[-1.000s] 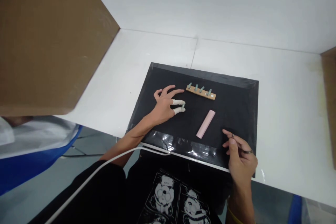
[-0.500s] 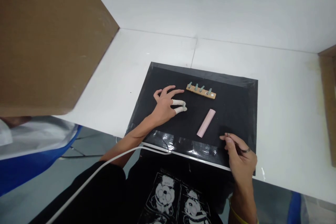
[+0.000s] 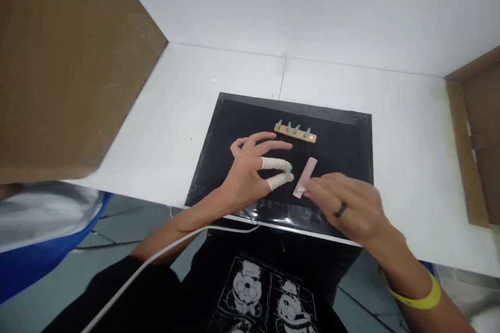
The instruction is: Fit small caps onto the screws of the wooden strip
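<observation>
My left hand (image 3: pixel 253 166), with white covers on thumb and index finger, pinches a small greenish piece (image 3: pixel 288 172) between those fingertips; its other fingers are spread. My right hand (image 3: pixel 344 203), blurred and wearing a dark ring, is closed at the lower end of a pink bar (image 3: pixel 308 170). A small light thing shows at its fingertips, too blurred to make out. The bar lies slanted on the black mat (image 3: pixel 339 140). Behind my left hand, a narrow tan strip (image 3: pixel 299 135) holds several greenish pegs and has a white dot at its right end.
The mat rests on a white table (image 3: pixel 406 166). Brown panels stand at the left (image 3: pixel 78 62) and right (image 3: pixel 455 151). A white cable (image 3: pixel 172 247) crosses near my left forearm at the front. Part of another person shows at the far left edge.
My right hand has moved left from the mat's right front to the pink bar and turned palm down. My left hand has shifted slightly right and nearer, still pinching the greenish piece.
</observation>
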`<state>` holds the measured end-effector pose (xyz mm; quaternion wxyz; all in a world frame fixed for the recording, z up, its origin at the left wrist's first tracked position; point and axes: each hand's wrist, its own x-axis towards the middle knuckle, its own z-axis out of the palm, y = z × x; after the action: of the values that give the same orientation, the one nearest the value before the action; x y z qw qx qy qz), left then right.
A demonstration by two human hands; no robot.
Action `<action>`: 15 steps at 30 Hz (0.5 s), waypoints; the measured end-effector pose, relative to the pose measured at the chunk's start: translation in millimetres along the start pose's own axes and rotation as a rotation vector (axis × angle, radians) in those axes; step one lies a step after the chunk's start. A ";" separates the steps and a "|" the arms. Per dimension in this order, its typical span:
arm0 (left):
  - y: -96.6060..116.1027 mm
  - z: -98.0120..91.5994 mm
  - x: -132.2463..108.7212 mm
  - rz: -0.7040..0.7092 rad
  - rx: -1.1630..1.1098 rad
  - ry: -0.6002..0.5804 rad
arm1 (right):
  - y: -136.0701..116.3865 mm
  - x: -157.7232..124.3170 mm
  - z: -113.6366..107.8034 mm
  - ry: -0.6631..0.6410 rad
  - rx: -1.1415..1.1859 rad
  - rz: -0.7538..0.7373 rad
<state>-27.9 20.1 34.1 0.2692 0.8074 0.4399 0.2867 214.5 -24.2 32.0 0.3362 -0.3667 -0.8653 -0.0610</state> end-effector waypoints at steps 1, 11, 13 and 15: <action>3.0 -1.4 -0.8 0.011 -0.006 -0.001 | -0.9 4.0 -2.3 -0.006 -0.009 -0.081; 22.4 -15.2 -5.5 0.079 -0.018 -0.026 | -14.3 2.9 -26.2 -0.109 -0.065 -0.089; 25.0 -17.8 -5.7 0.076 -0.026 -0.042 | -16.4 3.6 -30.7 -0.074 -0.056 0.015; 26.7 -19.6 -6.1 0.075 -0.028 -0.056 | -20.5 3.2 -37.1 -0.144 0.028 -0.017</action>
<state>-29.5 5.9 64.6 0.2816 0.8273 0.3974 0.2799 218.9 -50.2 65.3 0.2778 -0.3578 -0.8912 -0.0252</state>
